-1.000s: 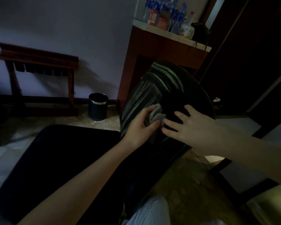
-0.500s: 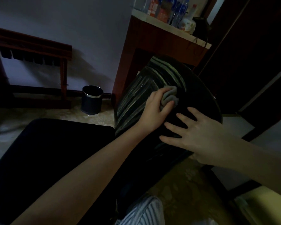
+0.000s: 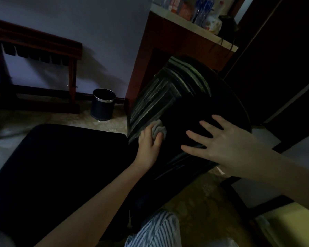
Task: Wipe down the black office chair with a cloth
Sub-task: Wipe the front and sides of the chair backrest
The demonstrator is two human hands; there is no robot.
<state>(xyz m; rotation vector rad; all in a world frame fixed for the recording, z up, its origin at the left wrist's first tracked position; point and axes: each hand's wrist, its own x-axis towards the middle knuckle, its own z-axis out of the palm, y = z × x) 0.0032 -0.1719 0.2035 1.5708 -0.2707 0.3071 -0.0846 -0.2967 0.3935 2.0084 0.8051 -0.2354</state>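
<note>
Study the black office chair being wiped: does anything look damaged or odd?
Yes. The chair backrest carries pale, scuffed-looking streaks on its upper part, above the cloth gripped by the left hand; elsewhere it reads plain black. Dust, wear or reflections: the dim light leaves that unclear.

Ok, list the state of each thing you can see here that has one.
chair back: pale streaks on its upper left.
cloth: bunched, pressed against the chair back.
left hand: grips the cloth.
right hand: flat, fingers spread on the chair back.
waste bin: upright, no lid.
</note>
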